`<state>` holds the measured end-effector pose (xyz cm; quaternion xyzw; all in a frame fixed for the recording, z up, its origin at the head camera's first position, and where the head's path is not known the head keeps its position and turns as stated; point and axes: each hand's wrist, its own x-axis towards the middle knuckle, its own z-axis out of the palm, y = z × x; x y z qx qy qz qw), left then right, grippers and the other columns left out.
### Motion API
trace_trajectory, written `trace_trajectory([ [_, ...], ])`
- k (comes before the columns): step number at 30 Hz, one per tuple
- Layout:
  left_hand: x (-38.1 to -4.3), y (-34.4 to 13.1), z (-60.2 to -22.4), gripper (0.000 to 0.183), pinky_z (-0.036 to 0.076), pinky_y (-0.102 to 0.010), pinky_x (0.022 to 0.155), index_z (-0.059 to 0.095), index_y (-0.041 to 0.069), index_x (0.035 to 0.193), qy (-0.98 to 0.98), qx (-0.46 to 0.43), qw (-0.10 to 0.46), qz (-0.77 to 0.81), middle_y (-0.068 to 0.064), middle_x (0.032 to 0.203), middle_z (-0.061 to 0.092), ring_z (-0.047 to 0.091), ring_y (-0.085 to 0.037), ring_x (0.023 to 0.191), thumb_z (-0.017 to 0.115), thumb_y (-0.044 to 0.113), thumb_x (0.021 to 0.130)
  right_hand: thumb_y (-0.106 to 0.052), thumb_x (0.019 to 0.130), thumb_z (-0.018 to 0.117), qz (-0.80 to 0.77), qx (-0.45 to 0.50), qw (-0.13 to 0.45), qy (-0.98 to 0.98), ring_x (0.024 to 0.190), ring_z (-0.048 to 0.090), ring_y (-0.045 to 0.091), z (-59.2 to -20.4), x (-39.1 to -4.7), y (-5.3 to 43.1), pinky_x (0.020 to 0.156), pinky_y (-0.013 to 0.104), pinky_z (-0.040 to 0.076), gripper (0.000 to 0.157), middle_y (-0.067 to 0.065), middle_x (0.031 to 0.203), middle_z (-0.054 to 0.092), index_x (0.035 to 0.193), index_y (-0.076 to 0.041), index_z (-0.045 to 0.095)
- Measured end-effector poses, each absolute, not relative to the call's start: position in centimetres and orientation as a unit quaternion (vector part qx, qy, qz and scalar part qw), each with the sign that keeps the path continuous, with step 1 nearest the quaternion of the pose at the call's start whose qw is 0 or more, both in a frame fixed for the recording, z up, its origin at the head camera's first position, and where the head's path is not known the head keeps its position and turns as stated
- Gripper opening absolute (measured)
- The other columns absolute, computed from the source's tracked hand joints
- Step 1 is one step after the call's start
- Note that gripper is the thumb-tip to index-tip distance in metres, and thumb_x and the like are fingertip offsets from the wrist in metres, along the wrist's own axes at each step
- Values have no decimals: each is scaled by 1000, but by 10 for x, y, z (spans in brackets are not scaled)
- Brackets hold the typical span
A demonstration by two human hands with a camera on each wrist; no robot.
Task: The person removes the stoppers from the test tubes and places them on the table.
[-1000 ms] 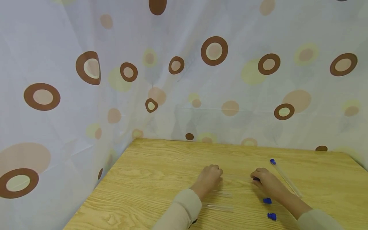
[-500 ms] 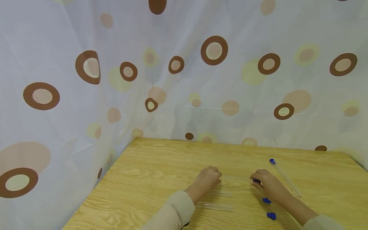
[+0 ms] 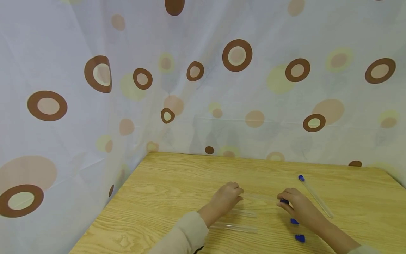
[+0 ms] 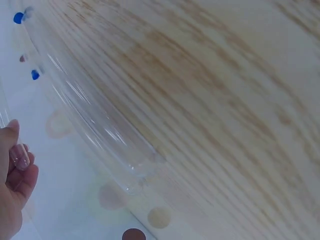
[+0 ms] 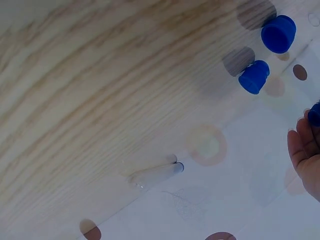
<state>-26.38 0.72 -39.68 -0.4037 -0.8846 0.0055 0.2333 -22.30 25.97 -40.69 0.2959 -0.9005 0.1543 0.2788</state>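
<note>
My left hand (image 3: 226, 199) grips a clear test tube (image 3: 260, 196) near its rounded end; that end shows between finger and thumb in the left wrist view. The tube reaches across toward my right hand (image 3: 299, 208). Between its thumb and fingers my right hand pinches a blue stopper (image 3: 284, 201), right at the tube's far end. In the right wrist view that stopper (image 5: 315, 115) sits at the frame's edge, partly cut off. Two more clear tubes, a nearer tube (image 3: 236, 227) and a farther tube (image 3: 244, 213), lie beside my left forearm, partly hidden by it.
Two loose blue stoppers lie on the wood-grain table (image 3: 165, 190): a nearer stopper (image 3: 299, 238) and a farther stopper (image 3: 294, 221) next to my right forearm. A tube with a blue stopper (image 3: 315, 195) lies slanted at the right. A dotted curtain (image 3: 222, 95) hangs behind the table.
My left hand has shifted slightly left, its forearm swinging left and uncovering more of the lying tubes. My right hand has moved slightly nearer, still pinching the stopper.
</note>
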Motion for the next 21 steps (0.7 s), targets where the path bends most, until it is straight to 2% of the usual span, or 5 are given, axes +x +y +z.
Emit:
trace_trajectory([
  [11, -262, 1, -397, 18, 45, -3, 74, 67, 13, 101, -879, -419, 227, -17, 3, 93, 63, 60, -5, 85, 65, 23, 87, 4, 64, 77, 156, 312, 311, -884, 70, 50, 7, -407, -219, 251, 54, 13, 46, 24, -4, 79, 58, 82, -5, 65],
  [21, -262, 2, -399, 18, 44, -1, 72, 67, 11, 102, -875, -430, 219, -31, 3, 94, 63, 60, -5, 85, 67, 20, 86, 6, 64, 77, 164, 313, 310, -883, 70, 48, 4, -409, -219, 249, 53, 12, 45, 23, -4, 79, 57, 81, -4, 65],
])
